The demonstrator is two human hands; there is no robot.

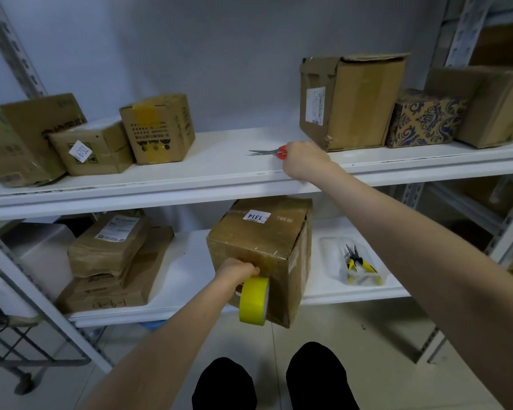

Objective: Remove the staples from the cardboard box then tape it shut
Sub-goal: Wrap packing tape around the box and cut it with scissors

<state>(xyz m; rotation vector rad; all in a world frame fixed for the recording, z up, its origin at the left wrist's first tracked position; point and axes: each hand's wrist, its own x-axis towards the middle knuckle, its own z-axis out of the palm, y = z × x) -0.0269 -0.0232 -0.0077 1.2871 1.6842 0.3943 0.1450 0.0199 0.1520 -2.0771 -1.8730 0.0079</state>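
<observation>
Yellow tape roll (253, 300) held at the brown cardboard box (264, 241), red-handled scissors (264, 151) gripped on the shelf above.

The cardboard box, labelled 1314, sits on the white lower shelf (190, 261), its near corner overhanging the edge. The left hand (236, 269) curls its fingers round the tape roll against the box's near-left face. The right hand (304, 159), on the upper shelf (219, 173), appears to close round the scissors' handles, though its fingers are hidden. The box looks stiff and probably light, with slick taped skin. Best held by opposite side faces or under the bottom edges.
</observation>
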